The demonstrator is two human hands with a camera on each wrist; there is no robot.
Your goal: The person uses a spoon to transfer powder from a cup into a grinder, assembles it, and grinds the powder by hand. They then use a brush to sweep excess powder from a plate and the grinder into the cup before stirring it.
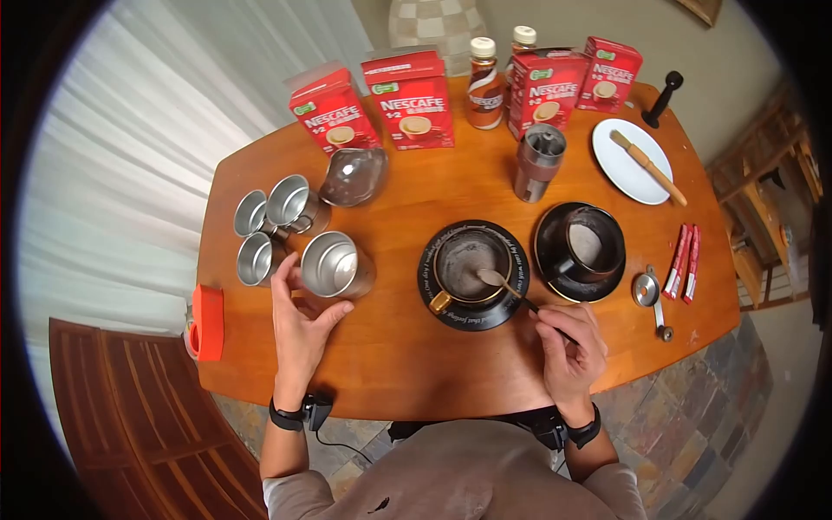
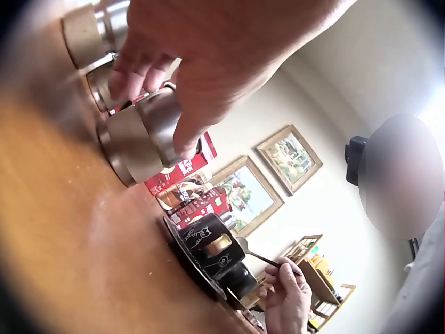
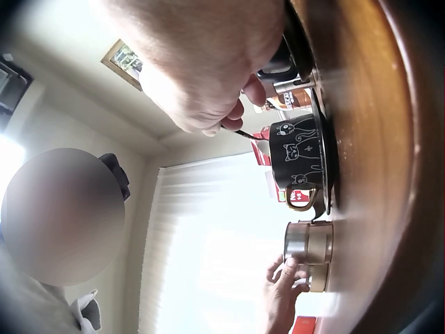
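Observation:
My left hand [image 1: 302, 334] curves round the near side of a metal cup [image 1: 334, 264], thumb on one side and fingers on the other. The left wrist view shows the thumb against the wall of this cup [image 2: 142, 136]. My right hand [image 1: 572, 351] pinches the dark handle of a spoon [image 1: 491, 277], whose bowl is over the inside of a black cup [image 1: 459, 247] with greyish contents. That cup stands on a black saucer [image 1: 472, 321] with white lettering. In the right wrist view the black cup [image 3: 295, 152] shows white cat drawings and a gold handle.
Several metal cups [image 1: 290, 199] and a shiny brown dish [image 1: 354, 177] stand at left, an orange-red object [image 1: 206, 322] at the edge. Red boxes [image 1: 412, 108] and bottles [image 1: 485, 87] line the back. Right are a grinder [image 1: 539, 160], second black cup [image 1: 589, 247], white plate [image 1: 620, 165] and sachets [image 1: 678, 264].

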